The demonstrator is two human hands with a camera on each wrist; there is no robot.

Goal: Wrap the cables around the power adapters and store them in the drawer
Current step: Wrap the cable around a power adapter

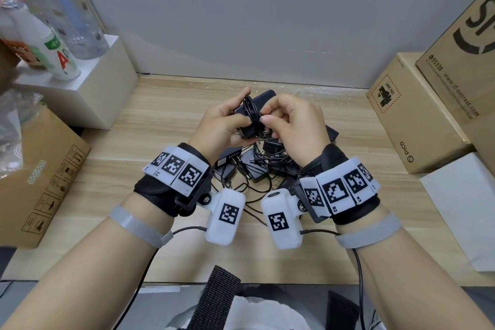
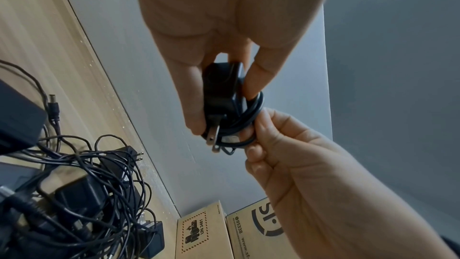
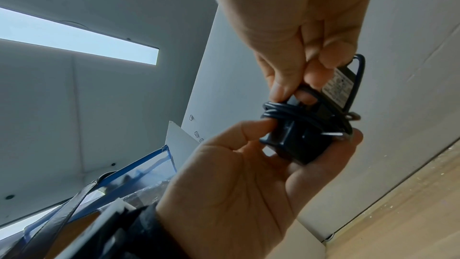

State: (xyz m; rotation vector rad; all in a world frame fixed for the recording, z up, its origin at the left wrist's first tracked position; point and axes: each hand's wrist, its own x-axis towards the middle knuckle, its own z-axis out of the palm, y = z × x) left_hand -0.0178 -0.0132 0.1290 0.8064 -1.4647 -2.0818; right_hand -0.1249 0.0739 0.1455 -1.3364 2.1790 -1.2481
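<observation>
- The power adapter point(image 2: 221, 94) sits raised between both hands, cable point(image 2: 251, 123) looped around it.
- The left hand point(image 1: 222, 120) clamps its body, steadying the wrap.
- The right hand point(image 1: 292, 123) pinches the coils, apparently tucking the end.
- Below the wrists, the unwrapped pile point(image 1: 251, 166) waits.

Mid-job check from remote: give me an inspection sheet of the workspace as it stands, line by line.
Surface: wooden desk, grey wall behind.
Job's things: black adapter held up above the desk, its cable coiled round it, plug prongs showing; pile of unwrapped adapters below the hands. Drawer: nothing seen.
Clutter: bottles on a white box at left.
Grippers: left hand grips the adapter; right hand pinches the cable coil.
Cables: loose tangle among the pile.
Surroundings: cardboard boxes right, one more box left.
</observation>
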